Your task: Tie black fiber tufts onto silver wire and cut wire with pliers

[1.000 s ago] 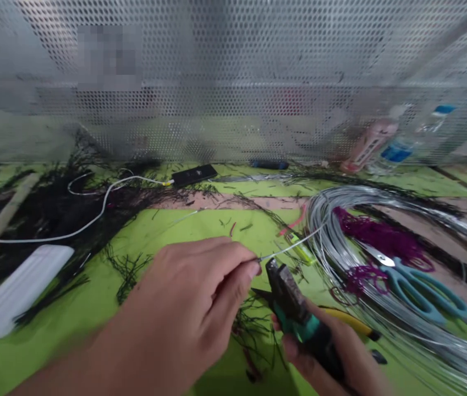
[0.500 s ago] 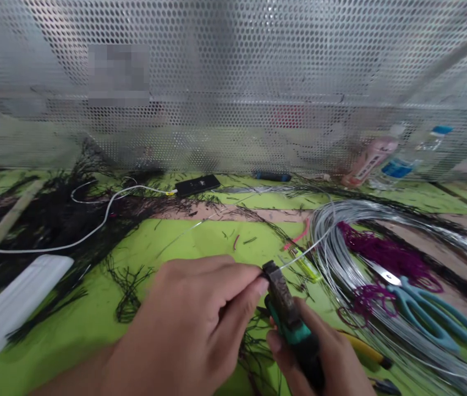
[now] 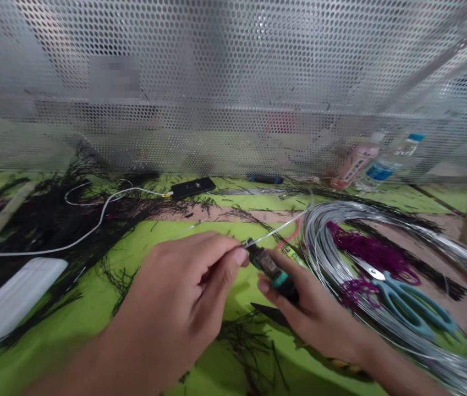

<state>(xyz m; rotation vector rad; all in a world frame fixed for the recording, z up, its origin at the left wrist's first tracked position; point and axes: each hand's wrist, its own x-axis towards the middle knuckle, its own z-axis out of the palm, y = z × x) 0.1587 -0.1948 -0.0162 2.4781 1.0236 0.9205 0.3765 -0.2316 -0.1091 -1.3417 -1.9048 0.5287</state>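
My right hand [image 3: 311, 308] is closed round a pair of pliers [image 3: 272, 267] with black and green handles. Their jaws point up and to the left and meet a thin silvery wire [image 3: 285, 224], which slants up to the right from them. My left hand [image 3: 179, 291] pinches thumb against forefinger right beside the jaws. The wire's end between those fingertips is mostly hidden. Below my right hand, a dark pointed blade [image 3: 270, 312] and part of a yellow handle [image 3: 346, 367] show on the green tabletop [image 3: 233, 349].
A big coil of silvery wire [image 3: 313, 234] lies right, with purple cord [image 3: 375, 250] and blue-handled scissors [image 3: 415, 305] on it. Black strands [image 3: 72, 220], a white power bank-like slab [image 3: 18, 302] and a cabled black device [image 3: 193, 187] lie left and back. Bottles [image 3: 377, 168] stand by the perforated screen [image 3: 225, 71].
The pliers have swung to a flatter angle, and both hands have shifted left and slightly up. My right forearm now shows more. The wire stays at the jaws.
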